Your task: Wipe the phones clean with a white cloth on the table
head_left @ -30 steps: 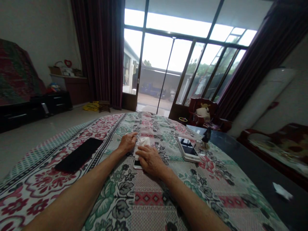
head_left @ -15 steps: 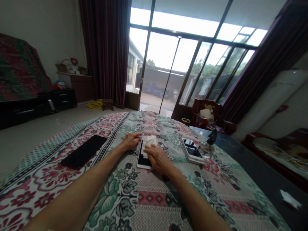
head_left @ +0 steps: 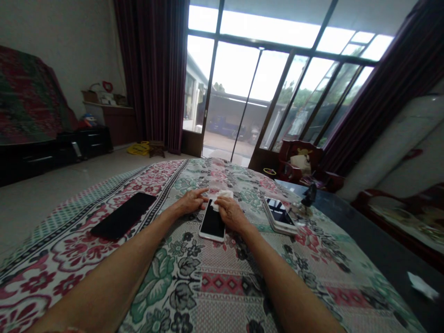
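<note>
A white-framed smartphone (head_left: pixel 212 225) with a dark screen lies face up on the patterned cloth in front of me. My right hand (head_left: pixel 230 213) presses a crumpled white tissue (head_left: pixel 225 193) onto its upper end, fingers closed over the tissue. At the phone's upper left edge rests my left hand (head_left: pixel 192 202), index finger stretched out and thumb apart, close to or touching the frame. That hand holds nothing I can see. The phone's top right part is hidden under the tissue and right hand.
On the left lies a large black phone (head_left: pixel 124 216). To the right is a short stack of white phones (head_left: pixel 280 215), with a small dark figurine (head_left: pixel 308 195) beyond it. Another white tissue (head_left: pixel 422 285) sits far right on the dark surface. The floral tablecloth (head_left: pixel 236 282) spans the table.
My right hand has slid the tissue up toward the phone's far end, uncovering more of the lower screen. My left hand stays by the upper left edge, with a small shift.
</note>
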`<move>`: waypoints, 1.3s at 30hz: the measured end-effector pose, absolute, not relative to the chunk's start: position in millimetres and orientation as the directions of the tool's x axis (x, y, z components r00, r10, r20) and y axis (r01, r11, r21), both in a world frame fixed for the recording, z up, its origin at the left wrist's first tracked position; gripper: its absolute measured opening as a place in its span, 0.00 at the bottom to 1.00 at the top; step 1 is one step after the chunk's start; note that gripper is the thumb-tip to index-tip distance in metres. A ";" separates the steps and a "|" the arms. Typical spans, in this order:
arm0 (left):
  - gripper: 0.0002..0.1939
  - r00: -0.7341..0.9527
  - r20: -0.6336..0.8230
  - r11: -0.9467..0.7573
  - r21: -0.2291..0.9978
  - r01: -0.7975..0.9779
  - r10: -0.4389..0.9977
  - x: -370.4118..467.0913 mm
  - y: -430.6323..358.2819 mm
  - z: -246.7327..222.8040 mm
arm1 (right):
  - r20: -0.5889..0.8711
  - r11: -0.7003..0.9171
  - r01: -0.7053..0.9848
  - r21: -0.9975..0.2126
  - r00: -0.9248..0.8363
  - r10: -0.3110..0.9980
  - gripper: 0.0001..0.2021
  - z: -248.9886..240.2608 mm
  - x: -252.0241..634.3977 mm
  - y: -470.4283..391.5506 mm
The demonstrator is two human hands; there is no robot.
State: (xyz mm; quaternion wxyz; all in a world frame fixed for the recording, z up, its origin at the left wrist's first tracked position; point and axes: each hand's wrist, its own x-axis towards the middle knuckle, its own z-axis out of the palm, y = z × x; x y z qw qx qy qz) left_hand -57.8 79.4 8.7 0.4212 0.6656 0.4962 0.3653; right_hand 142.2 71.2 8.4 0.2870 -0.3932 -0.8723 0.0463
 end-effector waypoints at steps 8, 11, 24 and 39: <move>0.40 0.314 0.054 -0.143 0.952 0.270 0.948 -57.8 82.6 5.0 | 0.452 0.650 0.675 -0.348 -0.487 0.748 0.18 8.3 148.8 61.5; 0.40 0.315 0.057 -0.159 0.938 0.309 0.947 -58.8 80.7 8.0 | 0.468 0.631 0.690 -0.356 -0.453 0.759 0.17 6.0 153.4 52.4; 0.35 0.588 0.083 -0.258 0.941 0.219 0.804 -41.0 61.6 19.8 | 0.431 0.608 0.749 -0.264 -0.472 0.769 0.13 23.3 178.6 -9.3; 0.36 0.567 0.104 -0.279 0.932 0.231 0.817 -39.5 67.7 7.7 | 0.569 0.614 0.729 -0.303 -0.379 0.730 0.12 6.3 176.6 18.6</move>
